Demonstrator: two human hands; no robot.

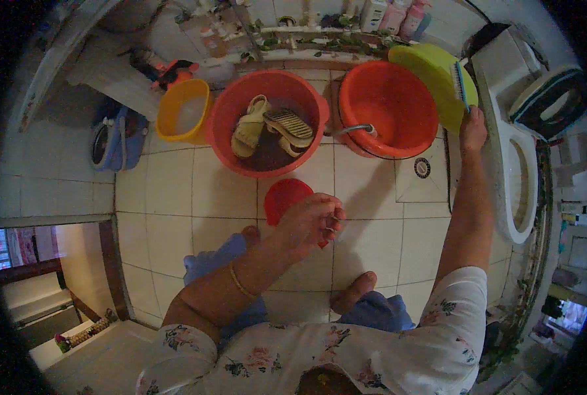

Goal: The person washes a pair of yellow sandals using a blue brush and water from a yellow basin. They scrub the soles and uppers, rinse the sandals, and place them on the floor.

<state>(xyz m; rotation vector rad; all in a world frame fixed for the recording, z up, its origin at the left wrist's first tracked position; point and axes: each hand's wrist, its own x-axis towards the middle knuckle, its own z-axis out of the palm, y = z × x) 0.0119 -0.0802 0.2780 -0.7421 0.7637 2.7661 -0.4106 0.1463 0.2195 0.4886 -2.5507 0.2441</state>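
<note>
My right hand (473,129) reaches out at the far right, closed around the handle of a blue scrubbing brush (460,86) with pale bristles. The brush stands beside a lime-green basin (434,61). My left hand (313,222) is in the middle with its fingers curled, overlapping a red plastic dipper (284,196). A red bit shows below the fingers; whether I grip the dipper's handle is hidden. Beyond it, a red basin (269,170) holds dark water and a pair of sandals: one sandal (250,131) lies sole down, the other sandal (291,129) shows its ridged sole.
An orange-red bucket (389,108) stands right of the basin, its metal handle lowered. A yellow bin (182,111) and a blue bucket (121,140) stand left. Near the floor drain (422,168) is a white toilet (520,197). Bottles (392,19) line the back ledge.
</note>
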